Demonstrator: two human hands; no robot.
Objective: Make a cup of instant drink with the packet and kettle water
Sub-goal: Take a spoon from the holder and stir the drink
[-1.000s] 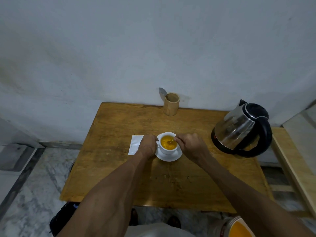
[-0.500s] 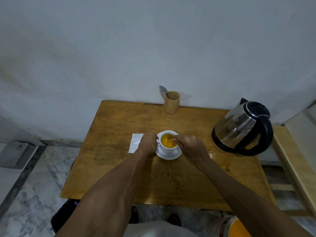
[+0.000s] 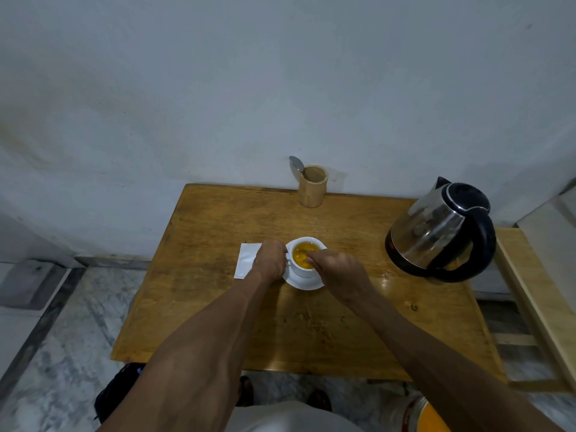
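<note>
While the left hand [image 3: 270, 259] closes on the handle side of the white cup [image 3: 304, 268], the cup sits upright on its saucer [image 3: 307, 283], orange drink inside. Right hand [image 3: 338, 271] is pinched shut over the cup rim; spoon not clearly visible. Packet [image 3: 246, 265] lies flat left of cup, long axis toward wall; kettle [image 3: 442, 232] well right, spout pointing away toward wall.

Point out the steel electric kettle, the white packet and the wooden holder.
steel electric kettle [image 3: 427, 237], head view, shiny body
white packet [image 3: 246, 260], head view, bare middle
wooden holder [image 3: 312, 191], head view, front wall
</note>
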